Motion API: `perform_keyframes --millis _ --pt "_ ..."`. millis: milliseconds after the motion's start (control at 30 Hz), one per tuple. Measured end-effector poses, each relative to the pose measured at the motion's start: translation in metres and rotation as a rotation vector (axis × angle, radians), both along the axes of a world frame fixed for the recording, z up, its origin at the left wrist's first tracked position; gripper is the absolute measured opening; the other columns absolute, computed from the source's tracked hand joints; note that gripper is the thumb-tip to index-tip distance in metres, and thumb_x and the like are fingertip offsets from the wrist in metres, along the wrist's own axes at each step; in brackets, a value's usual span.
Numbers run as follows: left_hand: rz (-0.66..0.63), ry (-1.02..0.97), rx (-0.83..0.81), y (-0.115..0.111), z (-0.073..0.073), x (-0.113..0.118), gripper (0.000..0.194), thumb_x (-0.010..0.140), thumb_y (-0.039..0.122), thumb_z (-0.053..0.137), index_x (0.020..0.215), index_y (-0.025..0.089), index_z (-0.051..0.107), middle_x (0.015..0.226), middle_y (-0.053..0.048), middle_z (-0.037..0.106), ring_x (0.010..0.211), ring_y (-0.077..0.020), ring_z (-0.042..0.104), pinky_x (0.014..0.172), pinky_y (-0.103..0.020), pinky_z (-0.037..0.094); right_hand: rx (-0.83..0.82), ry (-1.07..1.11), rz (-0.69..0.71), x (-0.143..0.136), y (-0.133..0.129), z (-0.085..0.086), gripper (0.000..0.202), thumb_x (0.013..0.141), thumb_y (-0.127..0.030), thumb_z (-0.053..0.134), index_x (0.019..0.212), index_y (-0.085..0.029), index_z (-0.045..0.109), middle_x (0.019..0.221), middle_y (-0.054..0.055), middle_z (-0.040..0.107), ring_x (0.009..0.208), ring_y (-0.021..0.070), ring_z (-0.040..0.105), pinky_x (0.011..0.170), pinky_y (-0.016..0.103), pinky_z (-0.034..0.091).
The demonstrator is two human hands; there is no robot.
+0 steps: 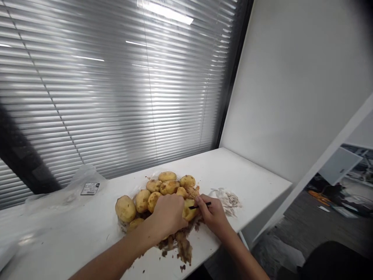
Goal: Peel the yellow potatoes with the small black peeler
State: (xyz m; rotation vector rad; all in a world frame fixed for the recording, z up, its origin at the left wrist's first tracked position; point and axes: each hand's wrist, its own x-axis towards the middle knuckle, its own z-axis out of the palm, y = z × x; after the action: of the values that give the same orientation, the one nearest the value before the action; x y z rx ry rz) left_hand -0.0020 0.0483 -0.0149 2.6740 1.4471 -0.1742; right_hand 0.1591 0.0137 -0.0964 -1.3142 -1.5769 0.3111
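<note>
My left hand (171, 213) is closed around a yellow potato (189, 212), its fingers partly hidden behind the back of the hand. My right hand (212, 214) pinches a thin black tool (201, 205) whose tip lies against that potato; whether it is a knife or a peeler I cannot make out. Several more potatoes, some with brown patches, are heaped beyond and left of my hands, among them a large one (125, 209) at the left end. Brown peelings (183, 249) lie below my left hand, and lighter scraps (192, 192) sit just past the held potato.
The white table (233, 171) runs along a window with blinds (116, 97). A clear plastic bag with a label (90, 188) lies at the left. Crumpled whitish tissue (229, 200) rests right of my right hand. A white wall (285, 97) borders the table's right end.
</note>
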Motion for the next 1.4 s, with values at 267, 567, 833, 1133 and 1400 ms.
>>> perform_keyframes --millis 267,567,833,1133,1400 --pt "-0.006 -0.001 0.008 0.000 0.000 0.000 0.028 0.064 0.037 0.068 0.082 0.017 0.066 0.087 -0.011 0.070 0.083 -0.0320 0.067 0.070 -0.039 0.052 -0.002 0.024 -0.008 0.001 0.001 0.001 0.046 0.096 -0.042 0.041 0.063 -0.017 0.061 0.050 -0.001 0.056 0.046 0.0119 0.052 0.047 0.022 0.036" --pt "-0.009 0.001 -0.004 0.000 0.000 0.000 0.032 0.065 0.039 0.067 0.087 0.016 0.066 0.089 -0.012 0.071 0.084 -0.0329 0.067 0.071 -0.040 0.052 0.009 0.012 -0.021 -0.004 0.005 0.003 0.045 0.095 -0.040 0.041 0.061 -0.018 0.060 0.050 -0.001 0.056 0.047 0.0124 0.051 0.048 0.022 0.036" --pt "-0.016 0.003 0.026 0.001 -0.003 0.000 0.030 0.064 0.038 0.067 0.084 0.017 0.066 0.087 -0.011 0.071 0.082 -0.0325 0.067 0.069 -0.039 0.052 0.000 0.016 -0.008 -0.015 0.008 0.005 0.045 0.095 -0.042 0.041 0.061 -0.019 0.060 0.049 -0.001 0.055 0.046 0.0120 0.049 0.048 0.022 0.035" --pt "-0.019 0.010 0.007 0.002 -0.004 -0.001 0.034 0.064 0.039 0.067 0.088 0.015 0.067 0.089 -0.012 0.071 0.085 -0.0333 0.067 0.071 -0.040 0.051 -0.013 0.075 -0.073 -0.001 0.011 0.001 0.051 0.096 -0.047 0.038 0.060 -0.018 0.059 0.046 -0.002 0.054 0.044 0.0118 0.050 0.045 0.022 0.034" --pt "-0.017 0.005 0.006 0.000 -0.001 -0.001 0.033 0.064 0.039 0.067 0.088 0.015 0.066 0.090 -0.012 0.071 0.084 -0.0339 0.067 0.071 -0.040 0.052 -0.002 0.018 -0.047 -0.008 0.014 0.007 0.047 0.095 -0.044 0.041 0.060 -0.019 0.059 0.048 -0.001 0.054 0.046 0.0124 0.049 0.049 0.024 0.035"
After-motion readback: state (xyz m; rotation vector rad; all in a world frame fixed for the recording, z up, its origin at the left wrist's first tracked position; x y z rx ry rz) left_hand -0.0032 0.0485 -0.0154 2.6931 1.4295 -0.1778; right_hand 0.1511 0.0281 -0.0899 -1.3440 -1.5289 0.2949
